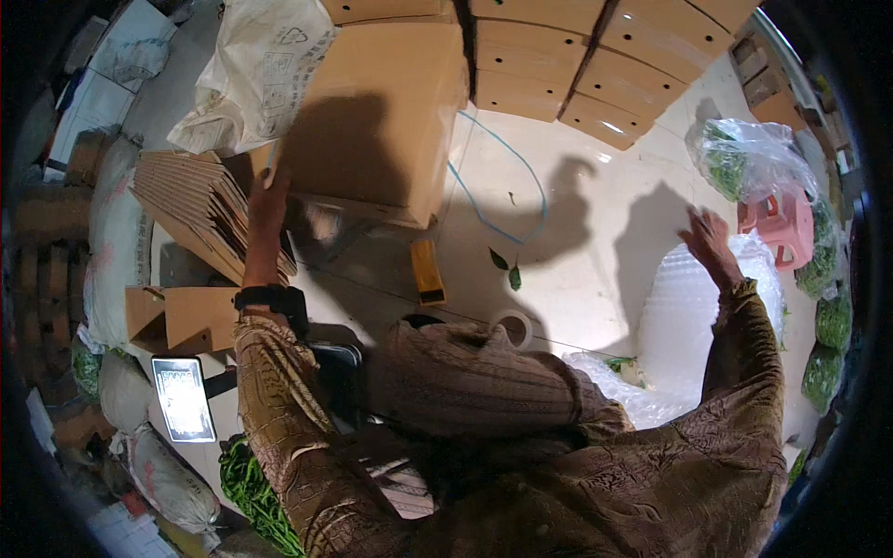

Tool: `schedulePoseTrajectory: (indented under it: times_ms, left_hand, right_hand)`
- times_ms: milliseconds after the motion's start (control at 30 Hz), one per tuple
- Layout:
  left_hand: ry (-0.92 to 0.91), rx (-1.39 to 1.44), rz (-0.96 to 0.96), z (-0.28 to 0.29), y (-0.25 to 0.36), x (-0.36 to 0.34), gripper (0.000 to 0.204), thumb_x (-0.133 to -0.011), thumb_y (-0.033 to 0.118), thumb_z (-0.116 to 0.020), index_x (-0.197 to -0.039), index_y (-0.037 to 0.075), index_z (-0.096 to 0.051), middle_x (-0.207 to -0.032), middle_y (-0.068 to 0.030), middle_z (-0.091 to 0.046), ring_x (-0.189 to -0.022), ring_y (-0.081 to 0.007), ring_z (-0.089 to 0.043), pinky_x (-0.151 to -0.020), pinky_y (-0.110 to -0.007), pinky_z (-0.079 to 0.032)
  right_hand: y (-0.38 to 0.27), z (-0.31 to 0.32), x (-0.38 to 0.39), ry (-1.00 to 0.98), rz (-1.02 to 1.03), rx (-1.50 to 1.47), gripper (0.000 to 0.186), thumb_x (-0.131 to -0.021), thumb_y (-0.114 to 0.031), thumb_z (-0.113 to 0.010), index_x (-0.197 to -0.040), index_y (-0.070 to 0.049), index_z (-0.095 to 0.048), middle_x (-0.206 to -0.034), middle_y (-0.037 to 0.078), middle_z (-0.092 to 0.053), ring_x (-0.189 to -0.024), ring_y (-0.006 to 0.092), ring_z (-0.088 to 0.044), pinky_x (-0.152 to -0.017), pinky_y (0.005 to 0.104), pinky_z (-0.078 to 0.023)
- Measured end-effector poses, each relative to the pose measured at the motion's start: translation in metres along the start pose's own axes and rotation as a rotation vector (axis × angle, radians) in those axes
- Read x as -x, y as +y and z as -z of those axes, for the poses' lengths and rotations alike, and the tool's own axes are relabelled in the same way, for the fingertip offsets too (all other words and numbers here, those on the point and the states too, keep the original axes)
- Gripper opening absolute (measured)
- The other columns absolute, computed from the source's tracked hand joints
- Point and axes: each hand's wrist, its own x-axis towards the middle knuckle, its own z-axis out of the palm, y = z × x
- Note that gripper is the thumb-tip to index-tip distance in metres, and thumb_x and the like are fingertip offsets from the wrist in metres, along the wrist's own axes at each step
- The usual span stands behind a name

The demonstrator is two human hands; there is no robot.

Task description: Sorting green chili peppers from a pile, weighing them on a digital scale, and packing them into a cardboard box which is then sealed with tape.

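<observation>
Cardboard dominates what I see: a big plain brown cardboard box [377,116] stands on the pale floor [577,270], with rows of closed brown cartons [595,65] stacked behind it. My left hand [267,206] rests flat against the big box's left edge, fingers extended, not wrapped around anything. Just left of it leans a fanned stack of flattened cardboard sheets [200,209]. My right hand [711,244] is spread open above a roll of clear bubble wrap [684,316], holding nothing. Beyond it sit a clear bag of green vegetables [749,158] and a small pink plastic stool [786,223]. Smaller still, a yellow box cutter [427,272] and a roll of tape [513,325] lie on the floor, with a loose blue cord [502,200] between. I judge the box could tip or slide onto the cutter if pushed one-handed, and the cord could snag it.
</observation>
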Motion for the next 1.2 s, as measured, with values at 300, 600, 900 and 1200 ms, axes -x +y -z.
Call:
schedulePoseTrajectory:
  times_ms: [300, 600, 900, 1200]
  left_hand:
    - [-0.395, 0.270, 0.034, 0.004, 0.091, 0.018, 0.075, -0.085, 0.049, -0.065, -0.138, 0.001, -0.042, -0.129, -0.0159, -0.055, -0.108, -0.0196, -0.056, -0.084, -0.033, -0.045]
    - [-0.199, 0.069, -0.260, -0.043, 0.088, 0.039, 0.081, -0.074, 0.038, -0.077, -0.139, 0.004, -0.041, -0.119, -0.0230, -0.059, -0.105, -0.0326, -0.061, -0.093, -0.042, -0.048]
    - [-0.725, 0.506, -0.458, -0.163, 0.165, 0.151, 0.084, -0.078, 0.026, -0.076, -0.144, 0.000, -0.031, -0.139, -0.0222, -0.046, -0.130, -0.0336, -0.044, -0.105, -0.042, -0.038]
    - [-1.456, 0.387, 0.017, -0.244, 0.162, 0.160, 0.092, -0.078, 0.021, -0.076, -0.151, 0.007, -0.021, -0.147, -0.0196, -0.039, -0.121, -0.0298, -0.053, -0.094, -0.037, -0.048]
  right_hand:
    - [-0.328, -0.054, -0.203, -0.506, -0.287, -1.846, 0.087, -0.088, -0.074, -0.038, -0.140, -0.004, -0.039, -0.138, 0.023, -0.041, -0.118, 0.0349, -0.047, -0.098, 0.0467, -0.042]
    - [-0.397, -0.037, -0.198, -0.229, 0.090, -2.133, 0.070, -0.098, -0.060, -0.031, -0.134, -0.003, -0.047, -0.121, 0.015, -0.061, -0.108, 0.0234, -0.060, -0.087, 0.0396, -0.052]
    - [-0.209, -0.097, -0.041, -0.164, -0.292, -2.388, 0.070, -0.098, -0.058, -0.032, -0.138, -0.001, -0.043, -0.118, 0.015, -0.062, -0.106, 0.0255, -0.062, -0.087, 0.0375, -0.052]
    - [-0.035, -0.138, 0.020, -0.115, -0.380, -1.532, 0.090, -0.084, -0.052, -0.065, -0.149, -0.007, -0.024, -0.138, 0.019, -0.046, -0.125, 0.0335, -0.047, -0.098, 0.0438, -0.042]
